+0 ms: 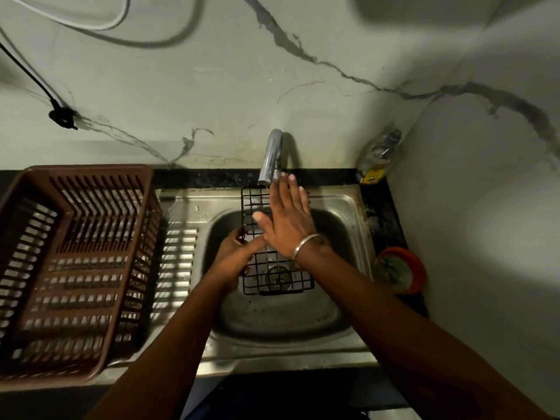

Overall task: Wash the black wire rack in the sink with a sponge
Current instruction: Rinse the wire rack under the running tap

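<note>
A person's left hand [235,253] curls round the left edge of the black wire rack [274,269], propping it tilted over the steel sink [342,219], apparently to bring it under the faucet [271,156] behind the basin. The right hand [286,219] lies flat on the rack with fingers straight and holding nothing, its fingertips by the spout. A scrub pad, probably the sponge, waits in an orange bowl [403,268] right of the sink.

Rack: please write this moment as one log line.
left hand: grips rack | right hand: open, over rack, fingertips by tap | rack: in sink
</note>
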